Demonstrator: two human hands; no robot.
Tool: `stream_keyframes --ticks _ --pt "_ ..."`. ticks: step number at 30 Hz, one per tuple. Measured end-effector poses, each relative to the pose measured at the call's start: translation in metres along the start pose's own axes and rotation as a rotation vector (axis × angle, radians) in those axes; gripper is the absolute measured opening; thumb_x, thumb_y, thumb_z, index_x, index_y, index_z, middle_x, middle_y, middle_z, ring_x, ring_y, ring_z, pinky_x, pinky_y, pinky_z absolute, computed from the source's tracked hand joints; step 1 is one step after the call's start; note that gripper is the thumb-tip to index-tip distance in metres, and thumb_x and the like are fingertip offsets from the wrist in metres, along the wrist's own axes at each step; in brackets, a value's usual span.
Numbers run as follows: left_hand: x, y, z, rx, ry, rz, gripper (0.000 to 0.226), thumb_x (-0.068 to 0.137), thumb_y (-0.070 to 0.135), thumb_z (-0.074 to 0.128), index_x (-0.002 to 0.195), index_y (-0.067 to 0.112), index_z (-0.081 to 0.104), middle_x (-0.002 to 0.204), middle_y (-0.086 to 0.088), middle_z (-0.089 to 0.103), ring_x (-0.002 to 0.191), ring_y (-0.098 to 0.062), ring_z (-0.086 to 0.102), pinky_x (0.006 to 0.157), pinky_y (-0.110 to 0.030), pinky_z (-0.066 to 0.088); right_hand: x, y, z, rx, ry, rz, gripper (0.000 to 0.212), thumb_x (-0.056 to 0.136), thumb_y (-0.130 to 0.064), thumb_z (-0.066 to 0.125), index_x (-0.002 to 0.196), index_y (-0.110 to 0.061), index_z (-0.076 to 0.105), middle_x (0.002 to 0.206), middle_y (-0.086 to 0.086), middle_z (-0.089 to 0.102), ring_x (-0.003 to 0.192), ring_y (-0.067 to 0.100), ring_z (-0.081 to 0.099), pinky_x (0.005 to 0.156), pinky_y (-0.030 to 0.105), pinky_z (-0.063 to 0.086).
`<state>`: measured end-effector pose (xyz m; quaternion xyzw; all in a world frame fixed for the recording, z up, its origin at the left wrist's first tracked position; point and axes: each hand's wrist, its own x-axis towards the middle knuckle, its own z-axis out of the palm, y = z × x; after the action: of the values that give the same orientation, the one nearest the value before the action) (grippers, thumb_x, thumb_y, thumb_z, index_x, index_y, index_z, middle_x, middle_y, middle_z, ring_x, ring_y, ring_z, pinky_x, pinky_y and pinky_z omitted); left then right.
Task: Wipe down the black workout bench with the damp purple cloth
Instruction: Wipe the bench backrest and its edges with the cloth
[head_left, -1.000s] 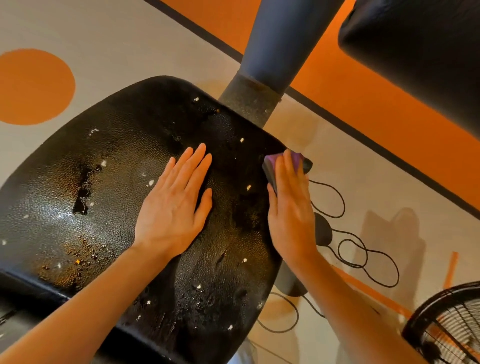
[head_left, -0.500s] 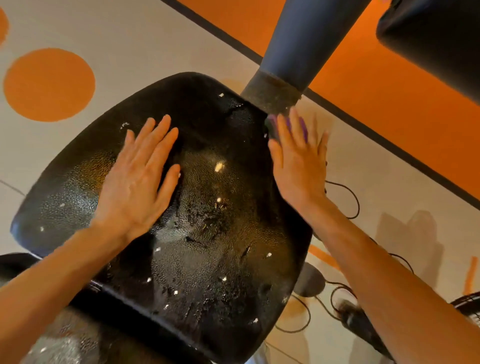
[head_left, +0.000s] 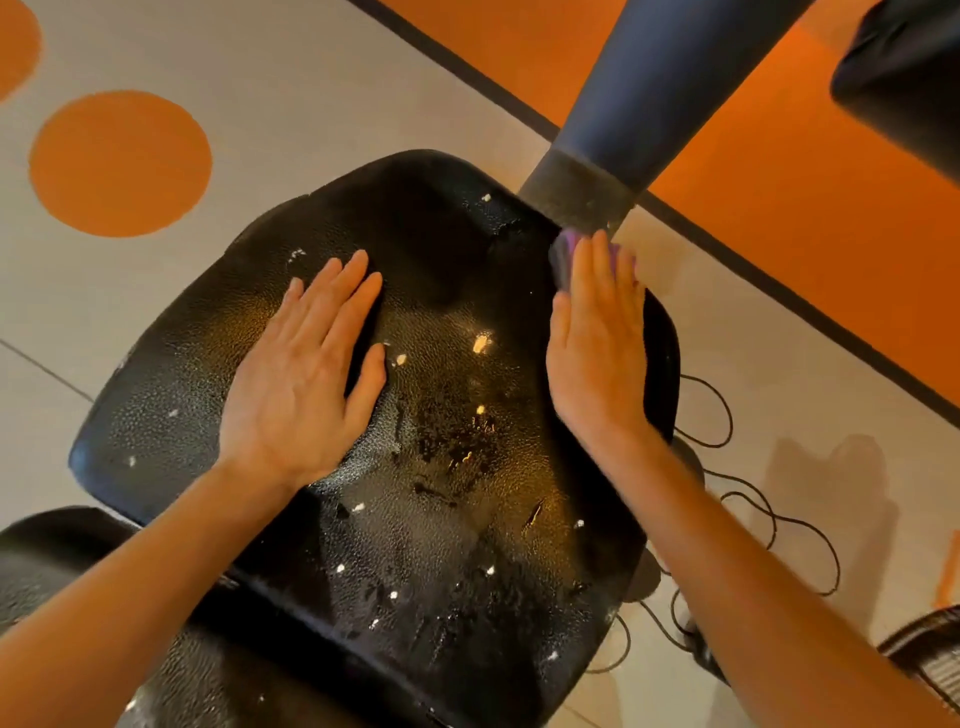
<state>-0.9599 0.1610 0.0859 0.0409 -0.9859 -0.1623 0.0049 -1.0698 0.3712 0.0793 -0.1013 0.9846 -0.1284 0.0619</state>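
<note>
Both hands are lying flat on the black workout bench (head_left: 441, 519). I am pressing my right hand (head_left: 597, 358), fingers straight and together, onto the purple cloth (head_left: 569, 247), which is peeking out past my fingertips at twelve o'clock, at the pad's far right corner beside the gray post (head_left: 649, 93). At nine o'clock, my left hand (head_left: 306, 384) is resting open-palmed on the wet, speckled pad.

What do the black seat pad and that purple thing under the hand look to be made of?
The seat pad looks like pebbled vinyl or faux leather: grained, glossy, cracked in spots. The purple cloth under the right hand is mostly hidden and blurred; it seems soft fabric, but I can't tell which kind.
</note>
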Motion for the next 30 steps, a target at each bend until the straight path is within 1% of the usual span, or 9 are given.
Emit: stream_keyframes --ticks 4,9,11,15,20,24,26,28,30 --pt "0.001 0.0 -0.001 0.002 -0.006 -0.01 0.058 0.101 0.039 0.032 0.152 0.013 0.029 0.161 -0.004 0.023 0.15 -0.018 0.017 0.124 -0.036 0.011 -0.076 0.003 -0.005 -0.133 -0.083 -0.189 0.055 0.1 -0.038 0.02 0.153 -0.023 0.015 0.16 0.005 0.017 0.148 0.029 0.013 0.117 0.047 0.021" --pt "0.0 -0.002 0.0 0.003 0.002 -0.007 0.057 0.101 0.039 0.032 0.152 0.013 0.029 0.161 -0.003 0.023 0.151 -0.017 0.016 0.124 -0.036 0.011 0.04 -0.006 0.002 -0.067 0.005 -0.005 0.054 0.103 -0.043 0.019 0.152 -0.022 0.016 0.16 0.007 0.017 0.147 0.033 0.013 0.118 0.05 0.019" --pt "0.0 -0.001 0.0 0.002 -0.001 -0.006 0.057 0.101 0.039 0.032 0.152 0.013 0.029 0.161 -0.003 0.023 0.151 -0.017 0.016 0.124 -0.037 0.012 0.018 -0.012 0.007 -0.023 0.013 0.005 0.052 0.103 -0.037 0.021 0.152 -0.02 0.016 0.16 0.006 0.015 0.148 0.03 0.009 0.12 0.047 0.018" --pt "0.0 -0.001 -0.001 0.002 -0.005 -0.016 0.058 0.101 0.039 0.032 0.152 0.013 0.029 0.161 -0.004 0.024 0.15 -0.018 0.018 0.124 -0.038 0.014 -0.064 -0.007 0.0 -0.156 -0.056 -0.189 0.055 0.101 -0.039 0.02 0.152 -0.018 0.018 0.16 0.007 0.017 0.148 0.03 0.013 0.117 0.045 0.02" --pt "0.001 -0.001 0.0 -0.003 -0.003 -0.007 0.058 0.101 0.039 0.032 0.152 0.014 0.029 0.161 -0.003 0.024 0.15 -0.018 0.018 0.123 -0.038 0.015 0.045 -0.026 0.009 -0.087 0.036 -0.02 0.055 0.103 -0.043 0.022 0.151 -0.016 0.024 0.158 0.01 0.023 0.146 0.034 0.017 0.118 0.049 0.02" --pt "0.001 -0.002 -0.001 -0.003 -0.014 -0.009 0.058 0.101 0.04 0.03 0.153 0.014 0.027 0.162 -0.002 0.022 0.151 -0.017 0.016 0.124 -0.038 0.014 -0.015 0.004 -0.001 -0.057 -0.03 -0.174 0.052 0.103 -0.036 0.022 0.152 -0.019 0.017 0.16 0.006 0.017 0.148 0.027 0.01 0.12 0.044 0.017" --pt "0.001 -0.002 -0.003 -0.011 -0.027 -0.003 0.058 0.101 0.041 0.029 0.153 0.015 0.026 0.162 -0.002 0.021 0.151 -0.017 0.014 0.124 -0.039 0.013 -0.038 0.022 -0.007 -0.12 -0.048 -0.121 0.056 0.1 -0.041 0.016 0.152 -0.019 0.018 0.16 0.006 0.017 0.148 0.029 0.012 0.119 0.047 0.02" --pt "0.0 -0.003 -0.007 -0.053 -0.035 0.008 0.058 0.101 0.041 0.029 0.152 0.014 0.028 0.161 -0.003 0.022 0.151 -0.017 0.014 0.124 -0.039 0.011 -0.015 0.004 0.0 -0.119 -0.005 -0.022 0.056 0.101 -0.041 0.018 0.151 -0.017 0.022 0.159 0.01 0.018 0.146 0.035 0.016 0.117 0.049 0.023" --pt "-0.005 -0.009 -0.014 -0.065 -0.014 -0.005 0.058 0.1 0.04 0.031 0.151 0.013 0.03 0.161 -0.004 0.024 0.151 -0.018 0.015 0.124 -0.039 0.008 0.027 -0.043 0.013 -0.08 0.04 -0.052 0.054 0.102 -0.039 0.024 0.151 -0.016 0.023 0.159 0.011 0.019 0.146 0.036 0.016 0.118 0.048 0.022"
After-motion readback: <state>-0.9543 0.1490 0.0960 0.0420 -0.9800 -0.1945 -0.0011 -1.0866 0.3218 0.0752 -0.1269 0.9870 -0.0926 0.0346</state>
